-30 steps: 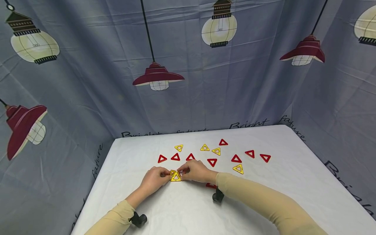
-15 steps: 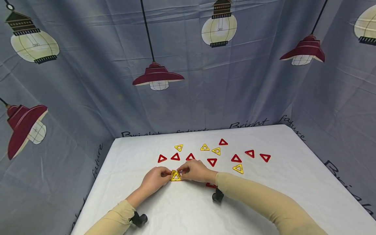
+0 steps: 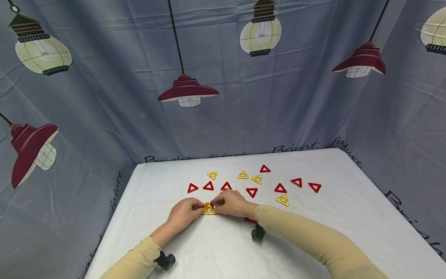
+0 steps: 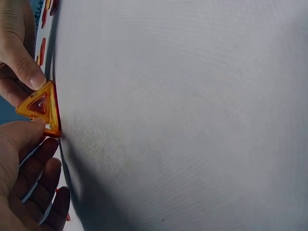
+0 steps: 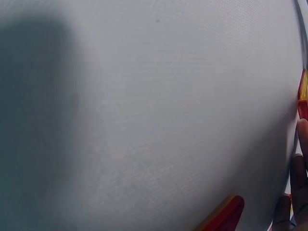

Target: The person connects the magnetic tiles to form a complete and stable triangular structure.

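Note:
In the head view, a yellow triangular magnetic tile (image 3: 209, 209) sits between both hands, a second yellow piece showing just behind its upper edge. My left hand (image 3: 185, 213) pinches its left side between thumb and fingers. On the other side, my right hand (image 3: 234, 204) grips with thumb and fingertips, a bit of red visible there. Seen from the left wrist, the yellow tile (image 4: 42, 107) stands tilted up with red along its edge; the left thumb presses its face. The right wrist view catches only the yellow-and-red edge (image 5: 303, 94) beside the right fingers.
Several red triangles (image 3: 251, 192) and yellow triangles (image 3: 283, 200) lie scattered on the white table (image 3: 209, 252) beyond the hands. One red triangle (image 3: 249, 220) lies partly under the right forearm. A patterned grey curtain (image 3: 223, 128) surrounds the table.
The rear yellow piece, which stuck out at the upper left, has shifted in behind the front tile and shows less. Both hands stay nearly in place.

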A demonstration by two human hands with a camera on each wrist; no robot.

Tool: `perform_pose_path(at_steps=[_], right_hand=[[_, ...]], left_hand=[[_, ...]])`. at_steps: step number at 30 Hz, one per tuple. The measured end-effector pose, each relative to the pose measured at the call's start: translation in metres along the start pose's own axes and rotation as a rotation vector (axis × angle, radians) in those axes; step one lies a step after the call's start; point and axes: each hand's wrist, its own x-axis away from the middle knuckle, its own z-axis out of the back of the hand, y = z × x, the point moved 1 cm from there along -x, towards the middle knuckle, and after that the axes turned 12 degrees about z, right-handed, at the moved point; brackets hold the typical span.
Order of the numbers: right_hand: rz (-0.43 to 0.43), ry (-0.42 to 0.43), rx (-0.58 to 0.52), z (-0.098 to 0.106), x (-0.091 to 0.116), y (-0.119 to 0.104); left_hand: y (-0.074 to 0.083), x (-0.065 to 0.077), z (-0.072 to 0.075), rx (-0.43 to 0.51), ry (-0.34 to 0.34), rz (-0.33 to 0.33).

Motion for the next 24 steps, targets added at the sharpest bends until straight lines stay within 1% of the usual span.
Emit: perform_pose_path(at_steps=[7, 10, 17, 24], right_hand=[[0.005, -0.004, 0.003, -0.0003, -0.0005, 0.0006], [0.006, -0.002, 0.012, -0.0002, -0.0009, 0.0003], [0.019, -0.002, 0.020, 0.0003, -0.0015, -0.0001], [0.033, 0.002, 0.033, 0.0000, -0.0017, 0.0001]], left_hand=[[0.0020, 0.0014, -0.0004, -0.027, 0.023, -0.050], [0.0022, 0.0012, -0.0003, -0.029, 0.031, -0.060], [0.0011, 0.0005, -0.0007, -0.001, 0.023, -0.056], [0.0004, -0.0005, -0.0015, -0.006, 0.015, -0.054]])
